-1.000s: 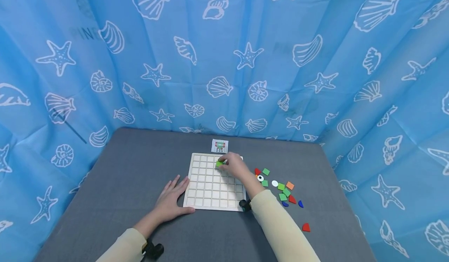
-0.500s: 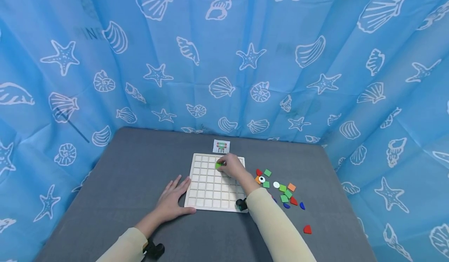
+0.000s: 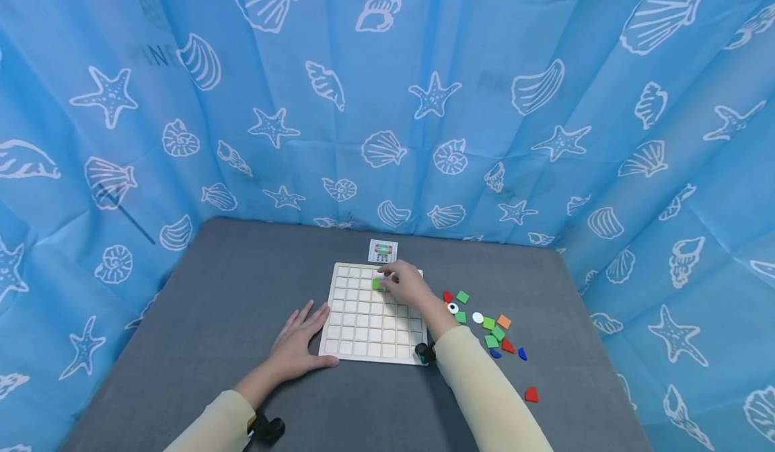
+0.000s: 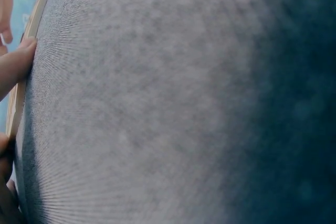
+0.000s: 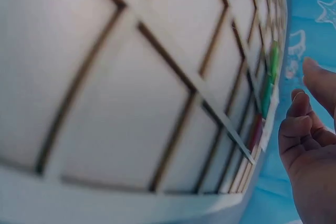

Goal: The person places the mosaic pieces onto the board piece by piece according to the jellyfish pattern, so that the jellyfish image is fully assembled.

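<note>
The right hand [image 3: 407, 285] covers part of the green tile [image 3: 379, 283] and several cells of the grid board [image 3: 357, 324], the small picture card [image 3: 383, 251] is too small to read, and the left wrist view shows only blurred desk [image 4: 173, 103] surface.

Head view high, facing down; wrist views skim grid board [image 3: 372, 317] close.

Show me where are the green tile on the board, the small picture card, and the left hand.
green tile [image 3: 378, 284], head view, its visible left part
picture card [image 3: 383, 251], head view, its centre
left hand [image 3: 298, 348], head view, back of hand
</note>
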A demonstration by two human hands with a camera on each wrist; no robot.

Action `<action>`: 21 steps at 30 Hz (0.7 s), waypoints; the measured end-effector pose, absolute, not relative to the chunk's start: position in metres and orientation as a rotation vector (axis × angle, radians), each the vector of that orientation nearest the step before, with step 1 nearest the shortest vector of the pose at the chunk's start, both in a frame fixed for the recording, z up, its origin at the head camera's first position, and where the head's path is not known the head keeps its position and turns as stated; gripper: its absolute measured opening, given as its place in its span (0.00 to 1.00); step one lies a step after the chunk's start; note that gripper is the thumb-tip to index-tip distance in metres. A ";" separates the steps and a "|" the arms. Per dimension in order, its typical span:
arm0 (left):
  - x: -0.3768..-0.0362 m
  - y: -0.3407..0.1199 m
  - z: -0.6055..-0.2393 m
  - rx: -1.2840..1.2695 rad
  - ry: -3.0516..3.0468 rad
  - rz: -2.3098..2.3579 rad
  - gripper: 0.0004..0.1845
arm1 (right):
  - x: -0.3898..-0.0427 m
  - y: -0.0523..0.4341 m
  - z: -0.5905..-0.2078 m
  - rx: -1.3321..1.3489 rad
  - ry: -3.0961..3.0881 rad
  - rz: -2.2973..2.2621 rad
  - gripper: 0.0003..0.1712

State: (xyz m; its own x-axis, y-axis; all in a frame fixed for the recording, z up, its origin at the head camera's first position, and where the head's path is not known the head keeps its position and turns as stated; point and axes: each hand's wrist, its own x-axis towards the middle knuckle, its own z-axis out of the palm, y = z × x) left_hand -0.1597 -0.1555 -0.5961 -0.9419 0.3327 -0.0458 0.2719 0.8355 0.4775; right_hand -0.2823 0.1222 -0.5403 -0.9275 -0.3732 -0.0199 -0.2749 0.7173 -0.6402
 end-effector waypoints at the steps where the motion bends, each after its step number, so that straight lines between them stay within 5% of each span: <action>1: -0.159 -0.155 -0.596 0.478 2.887 0.721 0.64 | -0.282 0.124 -0.539 -0.528 2.782 -1.014 0.17; 21: -0.158 -0.153 -0.592 0.482 2.890 0.754 0.63 | -0.243 0.174 -0.519 -0.542 3.009 -1.112 0.13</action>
State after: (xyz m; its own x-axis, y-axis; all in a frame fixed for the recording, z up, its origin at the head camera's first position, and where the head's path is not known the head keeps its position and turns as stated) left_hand -0.1583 -0.1535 -0.5920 -0.9427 0.3321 -0.0314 0.2743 0.8255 0.4932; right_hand -0.2426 0.1740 -0.5187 -0.9384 -0.2690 0.2167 -0.3453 0.7117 -0.6118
